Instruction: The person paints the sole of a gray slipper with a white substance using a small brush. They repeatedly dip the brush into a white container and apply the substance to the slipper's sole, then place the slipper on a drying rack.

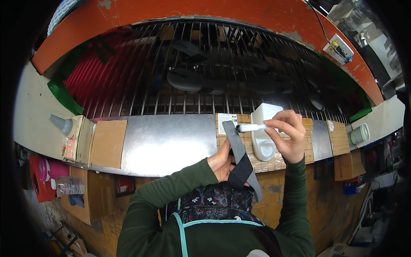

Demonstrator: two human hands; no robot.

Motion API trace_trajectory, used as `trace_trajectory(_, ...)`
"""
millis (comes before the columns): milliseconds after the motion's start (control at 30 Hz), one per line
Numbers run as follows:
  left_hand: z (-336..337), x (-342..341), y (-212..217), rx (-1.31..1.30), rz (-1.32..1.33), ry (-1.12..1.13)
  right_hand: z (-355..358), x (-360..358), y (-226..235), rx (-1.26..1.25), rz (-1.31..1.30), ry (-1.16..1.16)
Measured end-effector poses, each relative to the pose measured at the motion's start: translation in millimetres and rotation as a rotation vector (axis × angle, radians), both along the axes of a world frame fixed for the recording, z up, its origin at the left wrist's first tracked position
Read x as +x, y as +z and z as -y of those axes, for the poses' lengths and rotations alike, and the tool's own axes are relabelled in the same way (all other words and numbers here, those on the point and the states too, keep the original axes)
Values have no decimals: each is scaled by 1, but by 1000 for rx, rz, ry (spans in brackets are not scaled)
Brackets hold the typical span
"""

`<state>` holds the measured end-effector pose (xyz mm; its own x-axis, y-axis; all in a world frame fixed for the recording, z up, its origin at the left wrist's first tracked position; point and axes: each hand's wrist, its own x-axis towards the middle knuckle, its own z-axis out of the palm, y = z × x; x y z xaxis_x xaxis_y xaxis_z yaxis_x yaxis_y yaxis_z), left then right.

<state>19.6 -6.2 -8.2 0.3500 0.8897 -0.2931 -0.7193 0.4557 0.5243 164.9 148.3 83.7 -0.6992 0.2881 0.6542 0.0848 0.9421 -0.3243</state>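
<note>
My left hand [222, 165] grips a grey slide sandal [236, 143] with a wide black strap [240, 172], held tilted over the front edge of the bench. The sandal hides part of its fingers. A small white-handled brush [252, 127] is pinched between the thumb and fingers of my right hand [287, 132]. Its dark tip meets or almost meets the sandal's edge near the upper end; I cannot tell whether they touch. Behind the brush stands a white plastic container [262, 145] with a round well at its front, partly covered by my right hand.
Beyond the bench's metal top [169, 143] runs a roller conveyor [141, 94] carrying several dark sandals [192, 81], under an orange frame [180, 10]. A cardboard sheet [108, 143] and a grey cone [61, 124] are at left. A white tub [360, 134] stands at right.
</note>
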Motion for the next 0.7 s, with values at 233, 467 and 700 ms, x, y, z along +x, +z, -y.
trace_trajectory(233,-3,7,-6,50,-21,68,-4,-2,11,114,49,44)
trace_trajectory(467,-6,8,-12,49,-26,17,-7,6,17,133,122,62)
trace_trajectory(700,-8,10,-9,32,22,-6,-6,11,17,165,128,60)
